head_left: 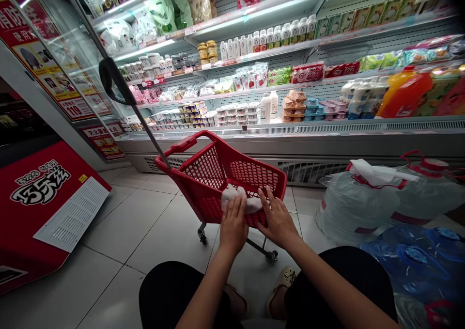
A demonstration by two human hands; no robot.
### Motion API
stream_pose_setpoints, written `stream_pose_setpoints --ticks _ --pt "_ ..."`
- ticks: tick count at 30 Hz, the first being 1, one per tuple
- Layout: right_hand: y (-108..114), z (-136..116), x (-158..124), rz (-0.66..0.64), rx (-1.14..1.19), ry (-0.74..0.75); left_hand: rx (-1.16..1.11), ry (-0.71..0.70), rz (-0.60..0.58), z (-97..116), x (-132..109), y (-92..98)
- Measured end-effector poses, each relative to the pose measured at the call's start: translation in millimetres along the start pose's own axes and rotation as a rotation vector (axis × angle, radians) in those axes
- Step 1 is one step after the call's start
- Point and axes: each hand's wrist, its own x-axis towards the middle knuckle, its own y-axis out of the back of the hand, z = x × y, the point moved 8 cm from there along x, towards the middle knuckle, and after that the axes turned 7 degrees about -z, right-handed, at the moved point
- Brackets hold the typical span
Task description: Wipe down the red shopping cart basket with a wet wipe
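A red plastic shopping basket cart [189, 186] with perforated sides stands on the floor between my knees and the fridge. My left hand [234, 220] presses a crumpled whitish cloth [253, 204] against the basket's near side at the rim, its fingers over the cloth. To the right of it, my right hand [279, 217] rests on the same rim near the corner, fingers stretched and apart, thumb lower on the outside. Nothing shows inside the visible part of the basket. A long metal pole with a black handle [115, 82] rises from the cart's left end.
An open refrigerated shelf [203, 142] of bottles, yogurts and packs runs behind the cart. Bagged water jugs [354, 203] and blue bottles [414, 256] stand at right. A red freezer [47, 208] is at left, on a tiled floor [141, 242].
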Motion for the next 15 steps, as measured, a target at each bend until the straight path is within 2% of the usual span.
stream_pose_setpoints --ticks 2,4,7,11,15 --pt "-2.2 0.7 1.2 0.002 0.012 0.017 -0.015 -0.056 -0.010 18.2 -1.5 -4.4" --pt "-5.0 6.2 1.5 -0.019 0.032 0.047 0.001 -0.114 -0.029 22.5 -2.7 -3.9" --pt "-6.8 27.4 0.1 -0.064 0.063 0.049 0.061 -0.154 -0.057 3.5 -3.5 3.6" --pt "-8.2 58.0 -2.4 -0.111 0.006 0.031 0.097 -0.015 -0.028 -38.8 -1.7 15.0" --pt "-11.3 62.0 -3.2 -0.100 -0.049 0.048 0.051 0.038 -0.016 -48.9 4.3 12.3"
